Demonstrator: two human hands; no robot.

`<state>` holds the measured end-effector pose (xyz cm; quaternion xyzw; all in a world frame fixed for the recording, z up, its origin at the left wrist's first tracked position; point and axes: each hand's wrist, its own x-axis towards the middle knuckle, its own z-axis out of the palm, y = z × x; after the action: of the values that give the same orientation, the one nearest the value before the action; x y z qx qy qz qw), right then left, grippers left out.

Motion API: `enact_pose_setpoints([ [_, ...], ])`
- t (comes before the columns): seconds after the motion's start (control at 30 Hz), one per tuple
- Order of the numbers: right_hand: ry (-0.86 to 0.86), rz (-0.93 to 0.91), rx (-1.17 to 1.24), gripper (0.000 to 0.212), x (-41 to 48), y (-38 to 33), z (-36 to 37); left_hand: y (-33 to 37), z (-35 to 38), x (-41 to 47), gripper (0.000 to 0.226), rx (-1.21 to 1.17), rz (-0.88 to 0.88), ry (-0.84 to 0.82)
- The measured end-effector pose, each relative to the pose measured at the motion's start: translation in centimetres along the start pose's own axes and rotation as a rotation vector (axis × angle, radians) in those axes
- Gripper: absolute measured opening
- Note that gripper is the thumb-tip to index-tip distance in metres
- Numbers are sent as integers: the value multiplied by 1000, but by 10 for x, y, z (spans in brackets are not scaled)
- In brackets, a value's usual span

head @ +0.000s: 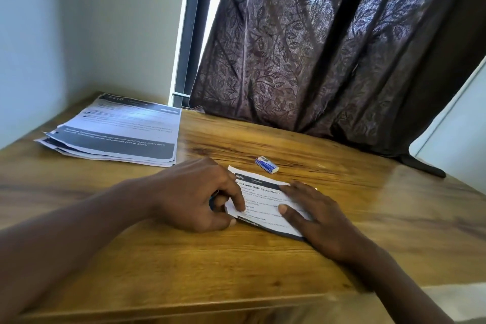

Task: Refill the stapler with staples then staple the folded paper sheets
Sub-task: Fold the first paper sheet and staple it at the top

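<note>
Head view: right hand [315, 216] presses flat on folded paper sheets [263, 197] lying lengthwise between both hands; left hand [194, 192] curls at their left end, grip unclear.

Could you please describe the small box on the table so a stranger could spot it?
On the wooden table, before the dark curtain, lies a folded sheet. Just beyond it sits the small box, blue and white, far smaller than any paper.
</note>
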<state>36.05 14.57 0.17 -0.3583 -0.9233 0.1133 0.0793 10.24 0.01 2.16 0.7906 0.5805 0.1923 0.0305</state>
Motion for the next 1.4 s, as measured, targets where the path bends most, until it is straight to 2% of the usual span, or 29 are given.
enact_pose_setpoints([
  [0.2, -12, 51, -99, 56, 3, -4, 5, 9, 5, -2, 59, 155, -79, 74],
  [0.3, 36, 99, -108, 52, 11, -4, 9, 29, 13, 2, 68, 126, -141, 103],
  [0.43, 52, 115, -142, 54, 24, -3, 15, 81, 35, 31, 91, 5, -203, -63],
  [0.57, 6, 154, -157, 58, 26, 1, 13, 98, 57, 53, 100, 81, -228, -329],
  [0.77, -2, 177, -140, 57, 26, -1, 11, 81, 40, 32, 98, 171, -268, -421],
  [0.97, 15, 187, -138, 58, 26, 1, 13, 69, 23, 4, 102, 177, -312, -417],
  [1.07, 12, 191, -148, 58, 26, 0, 12, 68, 25, 5, 90, 189, -336, -333],
  [1.17, 7, 179, -166, 59, 25, -4, 10, 58, 31, 27, 46, 186, -348, 39],
  [1.23, -5, 156, -157, 59, 26, -7, 9, 44, 37, 54, 27, 127, -368, 228],
  [1.3, -17, 139, -163, 59, 28, -8, 7, 32, 43, 79, 24, 60, -390, 278],
  [1.4, -39, 162, -155, 57, 33, -12, 6, 19, 57, 101, 22, 76, -414, 205],
])
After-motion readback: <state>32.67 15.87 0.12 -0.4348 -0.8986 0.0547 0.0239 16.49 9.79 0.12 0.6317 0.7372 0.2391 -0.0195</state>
